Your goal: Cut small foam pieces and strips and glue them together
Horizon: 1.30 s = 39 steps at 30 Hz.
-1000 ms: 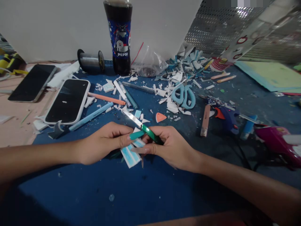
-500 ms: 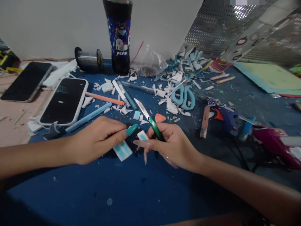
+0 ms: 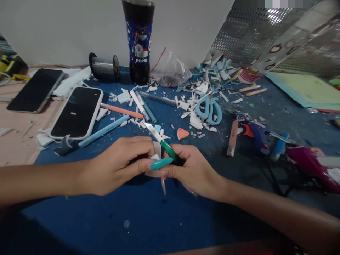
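Observation:
My right hand [image 3: 195, 170] is closed round the green handle of a craft knife [image 3: 160, 140], whose blade points up and to the left. My left hand [image 3: 120, 164] is closed in a pinch, with a long teal nail, on a small white foam piece [image 3: 157, 148] held against the right hand's fingers. Both hands meet just above the blue mat [image 3: 148, 219].
Two phones [image 3: 78, 111] lie at the left, with pens [image 3: 102, 131] and foam scraps round them. A Pepsi bottle [image 3: 139, 39], a wire spool [image 3: 103, 67] and a plastic bag stand at the back. Blue scissors [image 3: 209, 109] and a glue gun [image 3: 310, 161] lie to the right.
The hands have come together again. The blue-striped piece that hung under the left fingers is no longer in sight, and the left fingers now pinch a small white piece beside the blade.

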Each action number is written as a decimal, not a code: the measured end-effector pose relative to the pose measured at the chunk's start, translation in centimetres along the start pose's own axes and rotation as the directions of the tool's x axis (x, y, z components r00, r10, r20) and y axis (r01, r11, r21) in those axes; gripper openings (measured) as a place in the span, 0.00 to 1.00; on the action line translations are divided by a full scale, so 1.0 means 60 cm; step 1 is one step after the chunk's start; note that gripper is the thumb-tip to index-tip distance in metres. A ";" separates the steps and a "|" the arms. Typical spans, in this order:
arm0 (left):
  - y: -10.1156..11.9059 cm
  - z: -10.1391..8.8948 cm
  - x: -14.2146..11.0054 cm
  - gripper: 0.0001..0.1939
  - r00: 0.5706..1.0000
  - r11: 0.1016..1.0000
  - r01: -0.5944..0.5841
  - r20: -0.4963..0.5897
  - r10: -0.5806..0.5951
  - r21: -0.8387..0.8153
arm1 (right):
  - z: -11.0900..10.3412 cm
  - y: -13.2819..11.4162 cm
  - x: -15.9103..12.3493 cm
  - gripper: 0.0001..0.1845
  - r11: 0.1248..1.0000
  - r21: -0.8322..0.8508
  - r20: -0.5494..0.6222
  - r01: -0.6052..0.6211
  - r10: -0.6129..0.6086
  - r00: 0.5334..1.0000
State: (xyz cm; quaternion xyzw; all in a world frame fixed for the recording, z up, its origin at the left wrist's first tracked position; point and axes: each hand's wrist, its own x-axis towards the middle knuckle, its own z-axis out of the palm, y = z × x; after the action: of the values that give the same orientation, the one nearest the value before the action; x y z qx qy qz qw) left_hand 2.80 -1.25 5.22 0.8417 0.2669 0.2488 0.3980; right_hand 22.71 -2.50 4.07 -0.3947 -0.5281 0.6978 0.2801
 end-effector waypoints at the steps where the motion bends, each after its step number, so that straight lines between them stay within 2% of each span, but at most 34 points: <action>1: -0.002 0.000 0.001 0.15 1.000 0.999 0.002 -0.007 -0.002 -0.034 | 0.002 -0.001 0.000 0.19 1.000 0.023 0.013 -0.004 0.004 1.000; 6: -0.011 -0.002 -0.003 0.18 0.999 0.999 0.039 -0.031 -0.039 -0.024 | 0.015 -0.009 0.003 0.13 0.988 0.155 0.051 -0.012 0.004 0.999; 11: -0.016 -0.004 -0.010 0.23 0.995 0.995 0.077 -0.065 -0.081 -0.062 | 0.020 -0.012 0.018 0.11 0.997 0.081 -0.007 0.015 -0.015 1.000; 16: -0.021 -0.005 -0.008 0.20 0.992 0.984 0.060 -0.097 -0.077 -0.166 | 0.020 -0.014 0.033 0.14 0.999 0.033 0.006 0.030 -0.030 1.000; 19: -0.023 -0.005 -0.005 0.18 0.991 0.981 0.046 -0.115 -0.069 -0.189 | 0.020 -0.014 0.036 0.16 0.996 0.083 0.010 0.015 -0.016 1.000; 22: -0.025 -0.003 -0.004 0.20 0.986 0.975 0.055 -0.142 -0.087 -0.213 | 0.021 -0.014 0.034 0.15 0.989 0.147 0.006 -0.020 0.020 1.000; 28: -0.026 0.002 -0.003 0.19 0.988 0.926 0.019 -0.137 -0.076 -0.377 | 0.020 -0.010 0.034 0.12 0.978 0.209 0.033 0.004 -0.011 0.999; 33: -0.026 0.004 -0.003 0.18 0.985 0.925 0.037 -0.140 -0.096 -0.378 | 0.019 -0.002 0.035 0.15 0.970 0.241 0.056 -0.020 0.006 0.998; 39: -0.029 0.003 -0.002 0.18 0.985 0.920 0.029 -0.146 -0.093 -0.392 | 0.023 -0.001 0.030 0.17 0.966 0.256 0.045 0.025 -0.038 0.998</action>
State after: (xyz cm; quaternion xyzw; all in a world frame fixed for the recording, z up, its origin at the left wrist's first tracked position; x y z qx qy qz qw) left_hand 2.39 -0.51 3.68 0.7144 0.2699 0.3518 0.5413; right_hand 20.59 -1.76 3.83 -0.3296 -0.4466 0.7651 0.3265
